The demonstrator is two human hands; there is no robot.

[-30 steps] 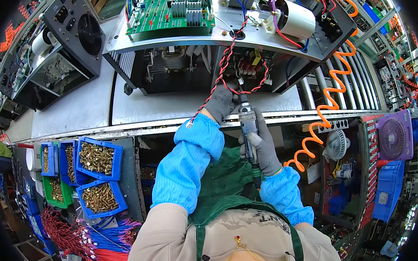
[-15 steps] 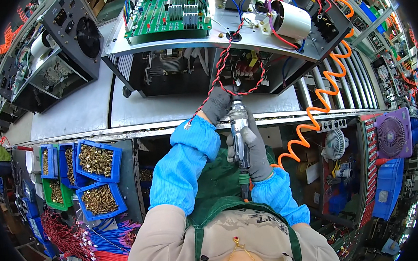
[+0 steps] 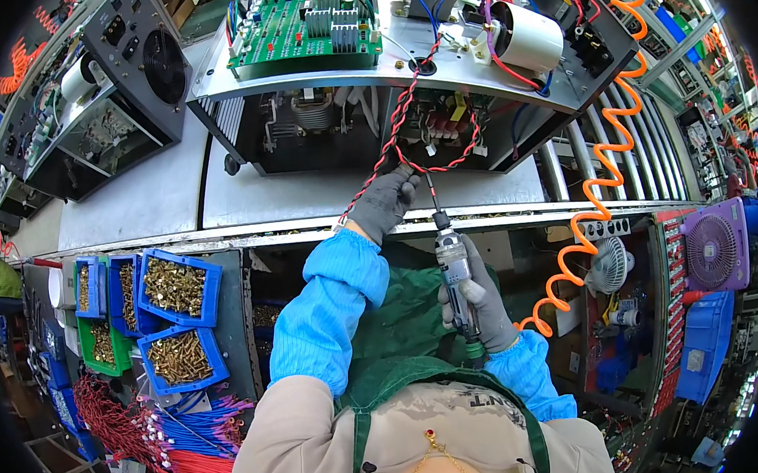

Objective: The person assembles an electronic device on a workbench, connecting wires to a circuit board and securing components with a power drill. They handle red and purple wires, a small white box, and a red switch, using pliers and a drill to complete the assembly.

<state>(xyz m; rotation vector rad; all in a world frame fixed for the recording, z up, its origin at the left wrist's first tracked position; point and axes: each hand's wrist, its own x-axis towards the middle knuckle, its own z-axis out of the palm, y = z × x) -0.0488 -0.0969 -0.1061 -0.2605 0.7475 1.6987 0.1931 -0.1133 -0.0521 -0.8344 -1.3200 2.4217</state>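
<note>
My right hand (image 3: pixel 478 295) is wrapped round a silver-and-black air screwdriver (image 3: pixel 451 258) held in front of my chest. Its long thin bit (image 3: pixel 433 196) points away from me, the tip close to a twisted red-and-black wire (image 3: pixel 402 116). My left hand (image 3: pixel 383 203) is closed on that wire, with thumb and fingertips pinched just left of the bit. What else the pinch may hold is too small to make out. The wire comes down through a hole in the top plate of a metal equipment chassis (image 3: pixel 465 85) and loops in front of its open side.
A green circuit board (image 3: pixel 282 45) and a white cylinder (image 3: pixel 530 37) sit on the chassis. Another chassis (image 3: pixel 136 95) stands left. An orange coiled hose (image 3: pixel 606 155) hangs at right. Blue bins (image 3: pixel 213 311) of brass screws and bundled wires (image 3: pixel 201 433) lie at lower left.
My right hand has drawn the screwdriver back toward me and slightly right, so its bit now shows. My left hand has shifted a little left, still at the wire.
</note>
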